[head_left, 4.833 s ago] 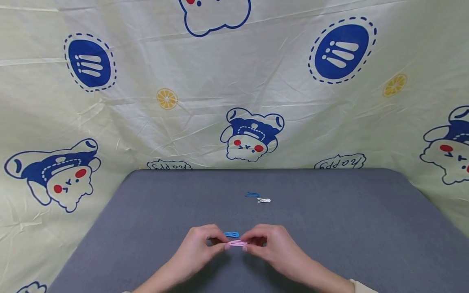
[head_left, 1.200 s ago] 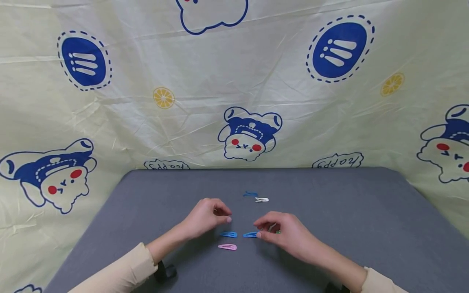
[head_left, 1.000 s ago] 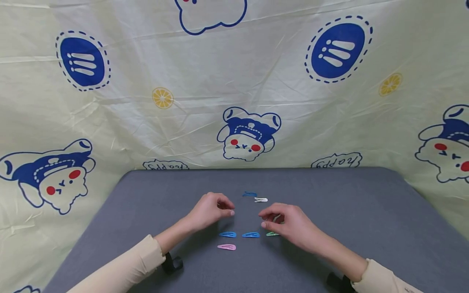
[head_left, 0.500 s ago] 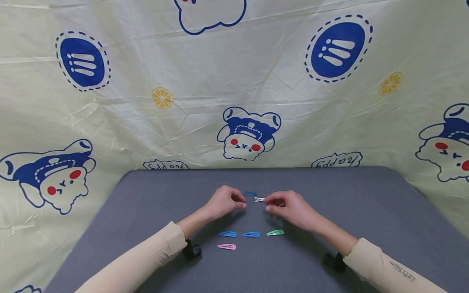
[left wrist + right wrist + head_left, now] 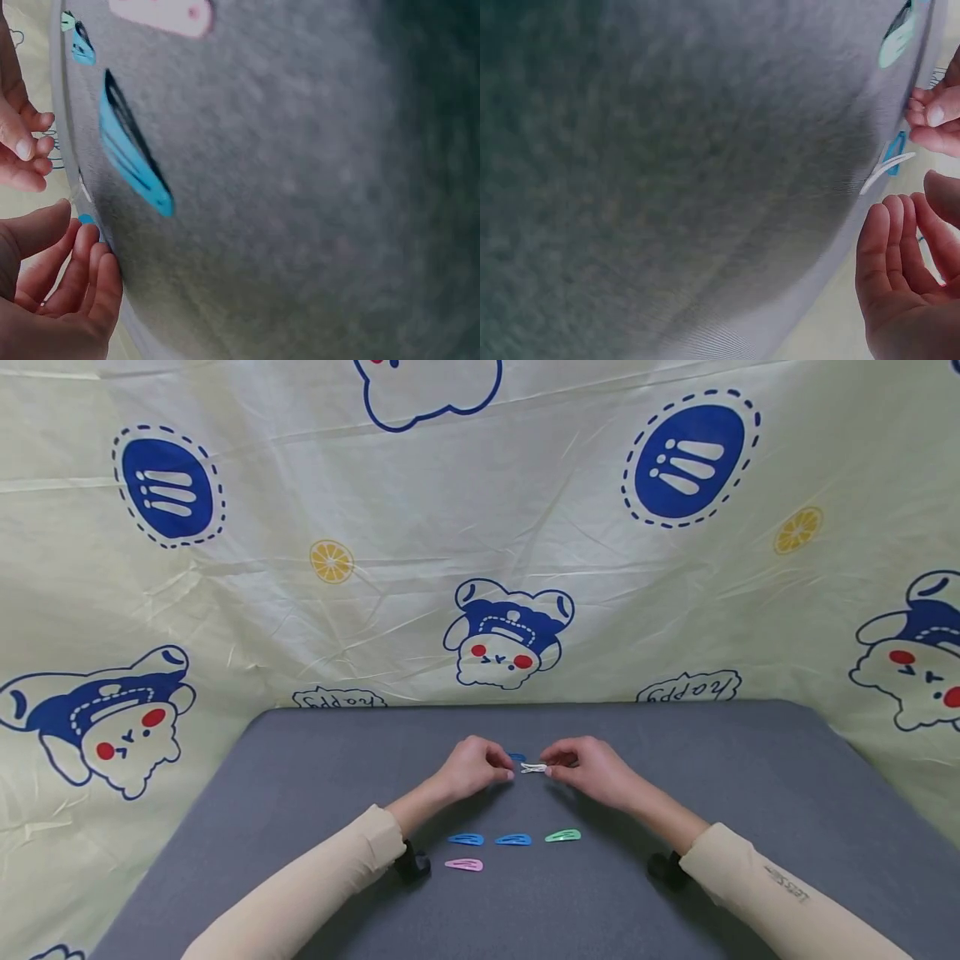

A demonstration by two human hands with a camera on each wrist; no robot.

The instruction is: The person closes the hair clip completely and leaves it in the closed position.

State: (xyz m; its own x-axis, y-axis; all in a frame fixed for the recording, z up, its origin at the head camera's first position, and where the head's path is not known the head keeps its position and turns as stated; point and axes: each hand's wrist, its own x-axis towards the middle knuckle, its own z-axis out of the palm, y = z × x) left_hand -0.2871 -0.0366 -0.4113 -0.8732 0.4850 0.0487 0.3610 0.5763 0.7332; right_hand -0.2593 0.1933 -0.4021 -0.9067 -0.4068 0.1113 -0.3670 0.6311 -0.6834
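In the head view, a white snap hair clip [image 5: 533, 768] lies between my two hands at the far middle of the table, its two prongs sprung apart. The right hand [image 5: 592, 770] has thumb and fingertips at its right end; in the right wrist view a gap shows between them and the white hair clip [image 5: 885, 172]. My left hand [image 5: 472, 768] hovers just left of it, fingers bent loosely, holding nothing. Behind, a blue hair clip [image 5: 517, 757] is partly hidden by the left hand; the right wrist view also shows this blue hair clip [image 5: 895, 154].
Nearer on the grey table [image 5: 360, 743], a row holds a left blue clip [image 5: 467, 839], a second blue clip [image 5: 513, 840] and a green clip [image 5: 562, 836]. A pink clip [image 5: 464, 865] lies in front of the left one. A printed cloth [image 5: 405, 627] hangs behind the table.
The pink clip, earlier held by both hands, now lies on the table. The right hand has left the second blue clip, and both hands have moved away from the body to the white clip.
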